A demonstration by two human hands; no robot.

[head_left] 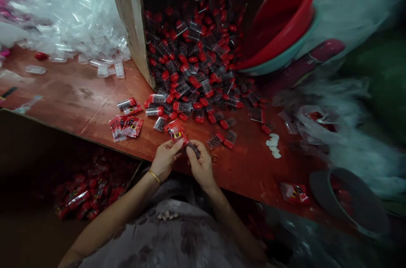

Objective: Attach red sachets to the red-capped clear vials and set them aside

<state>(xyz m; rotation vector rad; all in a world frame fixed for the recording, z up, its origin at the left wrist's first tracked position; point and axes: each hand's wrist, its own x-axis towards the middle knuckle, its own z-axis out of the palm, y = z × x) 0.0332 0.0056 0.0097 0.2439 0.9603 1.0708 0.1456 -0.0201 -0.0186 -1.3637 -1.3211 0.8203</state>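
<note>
At the table's front edge, my left hand [165,159] pinches a red printed packet [176,131] between thumb and fingers, and a gold bracelet circles that wrist. Close beside it, my right hand [201,164] is closed on a small dark clear container [194,149], which touches the packet's lower end. Just beyond both hands lies a heap of red-capped clear containers [190,86], spilling from a cardboard box [131,18]. To the left on the table sits a fanned stack of red packets [126,127], with one capped container and a packet behind it.
Clear empty containers [95,31] are piled at the back left of the reddish table [79,94]. Red and teal basins [285,27] lean at the right of the box. White pieces [273,146] and a grey bowl [349,200] are at the right. Filled red packs [89,196] lie below left.
</note>
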